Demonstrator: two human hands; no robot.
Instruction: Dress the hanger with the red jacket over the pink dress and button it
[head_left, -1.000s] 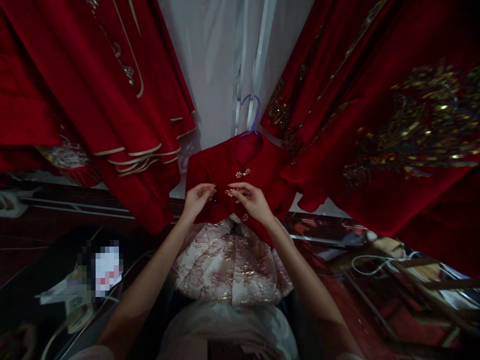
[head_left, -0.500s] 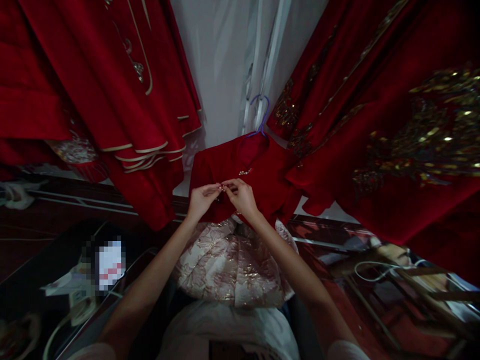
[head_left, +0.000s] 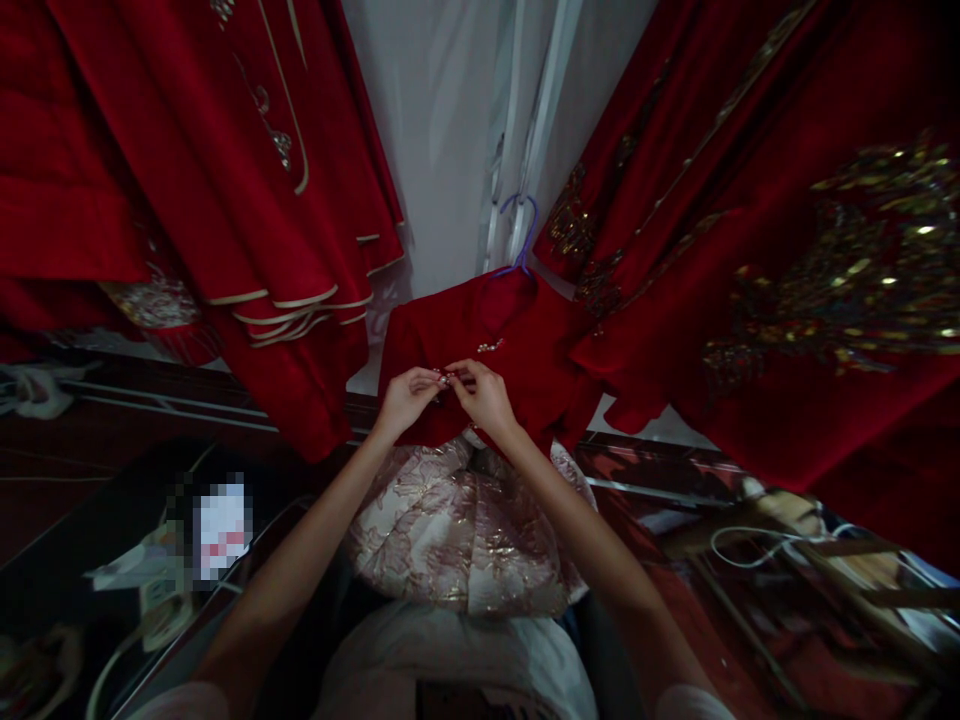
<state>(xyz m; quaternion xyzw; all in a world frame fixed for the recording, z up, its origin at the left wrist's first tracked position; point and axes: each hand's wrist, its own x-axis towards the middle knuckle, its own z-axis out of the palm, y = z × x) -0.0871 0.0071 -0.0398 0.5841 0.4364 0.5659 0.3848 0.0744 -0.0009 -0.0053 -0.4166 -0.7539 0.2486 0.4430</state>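
A small red jacket (head_left: 525, 345) hangs in front of me on a purple hanger (head_left: 519, 232), over a pale pink and gold brocade skirt (head_left: 461, 530). My left hand (head_left: 405, 397) and my right hand (head_left: 484, 395) meet at the jacket's front opening, fingertips pinched together on a pearl button clasp (head_left: 448, 378). Another pearl clasp (head_left: 490, 346) sits just above them, near the collar.
Long red garments with gold trim (head_left: 225, 200) hang on the left, and red garments with gold embroidery (head_left: 787, 260) hang on the right. A white curtain (head_left: 450, 130) is behind. Cables and a white device (head_left: 161, 600) lie on the dark floor at lower left.
My hands, a little apart on the jacket's front one second ago, have come together on the clasp. The view shifted slightly.
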